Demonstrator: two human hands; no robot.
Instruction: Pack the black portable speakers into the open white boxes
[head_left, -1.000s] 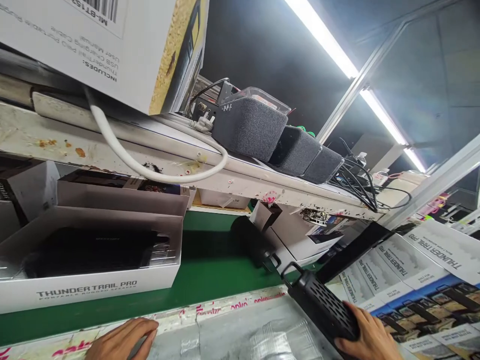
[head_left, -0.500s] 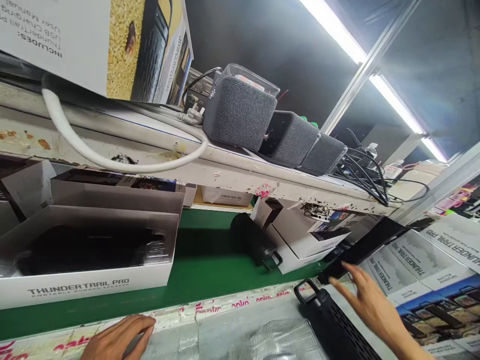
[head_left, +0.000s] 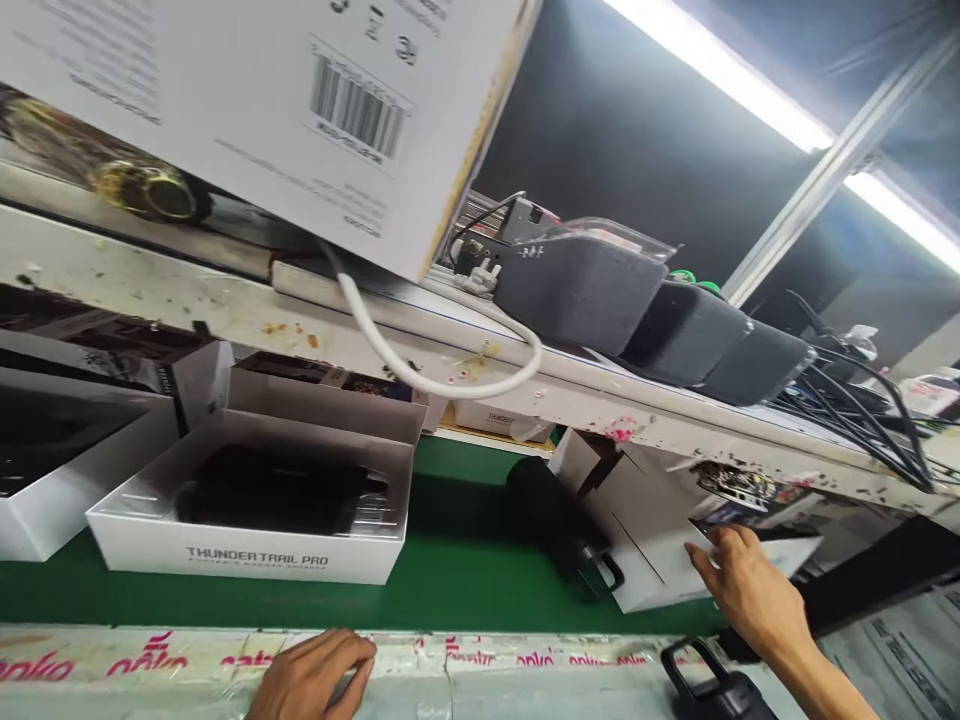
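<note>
The right hand (head_left: 750,590) reaches out at about four o'clock in the view, fingers loosely spread, its fingertips touching the near edge of an open white carton (head_left: 660,545) that lies tipped on the green belt (head_left: 465,570); it grips nothing. A black cylindrical speaker (head_left: 559,525) with a carry loop rests on the belt just beside that carton, at its nine o'clock. Below the right hand, at five o'clock, the handle end of another black speaker (head_left: 709,690) shows on the taped bench edge (head_left: 487,665), apart from the fingers. The left hand (head_left: 315,680) lies at six o'clock on that bench edge, fingers curled together and pressed down flat, holding nothing that can be made out. At its eleven o'clock stands an open white box (head_left: 259,525) printed THUNDER TRAIL PRO with a dark speaker bedded inside. Overhead, a shelf (head_left: 525,385) carries grey fabric speakers (head_left: 585,290), a white cable (head_left: 420,375) and a large printed carton (head_left: 262,90).
</note>
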